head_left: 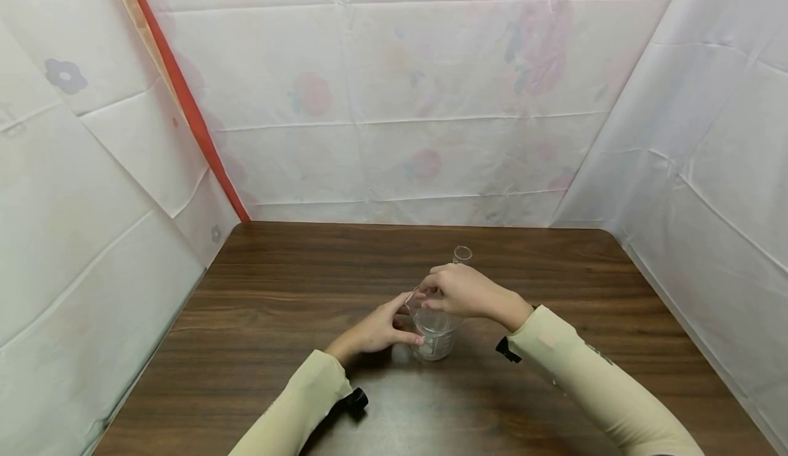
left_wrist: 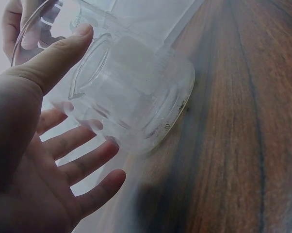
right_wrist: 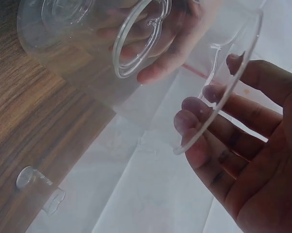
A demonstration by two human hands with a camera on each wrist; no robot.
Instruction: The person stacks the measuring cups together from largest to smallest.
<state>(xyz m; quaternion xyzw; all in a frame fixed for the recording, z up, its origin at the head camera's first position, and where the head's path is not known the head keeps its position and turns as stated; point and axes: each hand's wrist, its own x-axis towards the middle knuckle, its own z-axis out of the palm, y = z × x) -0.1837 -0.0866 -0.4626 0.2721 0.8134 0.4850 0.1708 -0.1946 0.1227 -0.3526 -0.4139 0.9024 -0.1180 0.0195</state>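
Observation:
A clear glass beaker (head_left: 434, 346) with white markings stands on the table in the head view. A second, narrower glass rim (right_wrist: 141, 39) shows within it, apparently a smaller beaker nested inside. My left hand (head_left: 377, 329) holds the large beaker from the left, thumb on the near side and fingers round the far side. Over the mouth is my right hand (head_left: 464, 290), its loosely bent fingers reaching past the wide rim (right_wrist: 223, 102). In the right wrist view those fingers are spread, with no object visibly pinched between them.
Behind the right hand stands a small narrow clear glass vessel (head_left: 462, 256). Dark wood-grain table (head_left: 295, 264) surrounds everything. Pale printed sheets (head_left: 394, 100) hang at the back and both sides, with a red strip (head_left: 185, 94) in the left corner.

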